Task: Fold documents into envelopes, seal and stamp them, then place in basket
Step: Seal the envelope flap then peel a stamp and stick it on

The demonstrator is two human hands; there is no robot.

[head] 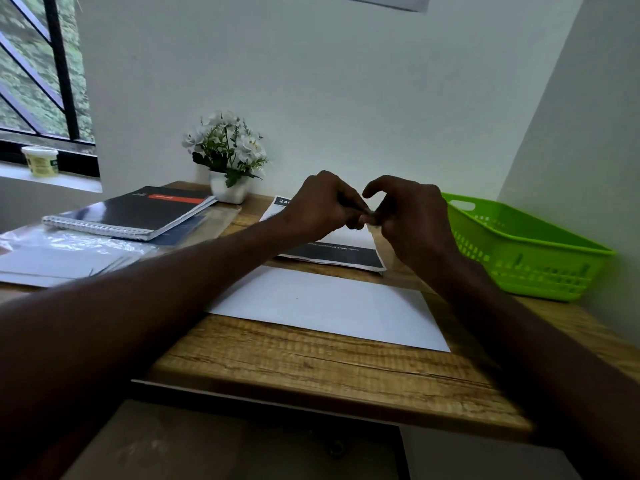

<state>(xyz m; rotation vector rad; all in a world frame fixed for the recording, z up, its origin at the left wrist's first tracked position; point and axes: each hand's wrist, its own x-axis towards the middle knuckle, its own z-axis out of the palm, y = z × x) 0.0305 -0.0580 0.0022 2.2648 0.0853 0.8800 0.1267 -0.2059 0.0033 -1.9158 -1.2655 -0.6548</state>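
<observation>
Stamping step, likely — left hand (322, 202) and right hand (408, 216) pinching something tiny (unclear what) above sticker sheet (332, 252); next, pressing onto envelope (329, 306).

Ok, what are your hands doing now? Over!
Left hand and right hand raised together, pinching something tiny, can't tell what. White sheet flat on desk. Green basket at right, path clear.

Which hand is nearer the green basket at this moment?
Right. The right hand is raised just left of the green basket, close to its near corner. The left hand is further left, fingertips meeting the right hand's over the printed sheet.
</observation>
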